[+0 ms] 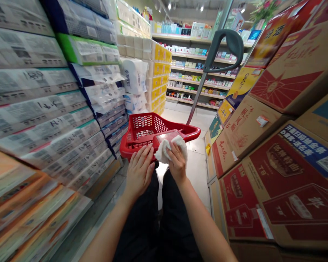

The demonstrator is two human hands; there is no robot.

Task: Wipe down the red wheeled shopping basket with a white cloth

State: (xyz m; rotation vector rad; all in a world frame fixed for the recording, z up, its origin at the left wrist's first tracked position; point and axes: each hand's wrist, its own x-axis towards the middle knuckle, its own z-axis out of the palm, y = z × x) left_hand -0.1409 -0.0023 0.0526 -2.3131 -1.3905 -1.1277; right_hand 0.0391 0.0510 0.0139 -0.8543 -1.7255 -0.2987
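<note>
A red plastic shopping basket [142, 127] stands on the shop floor in front of my knees, with a long grey pull handle [221, 47] rising to the upper right. My right hand [177, 163] presses a crumpled white cloth [166, 147] against the basket's near rim, its fingers curled over the cloth. My left hand [139, 169] rests with fingers stretched out and together, touching the basket's near edge and holding nothing.
Stacked packs of tissue paper [43, 109] wall the left side of the narrow aisle. Red and brown cardboard cartons [276, 145] are piled on the right. Stocked shelves [199, 69] stand at the far end across a pale tiled floor [196, 167].
</note>
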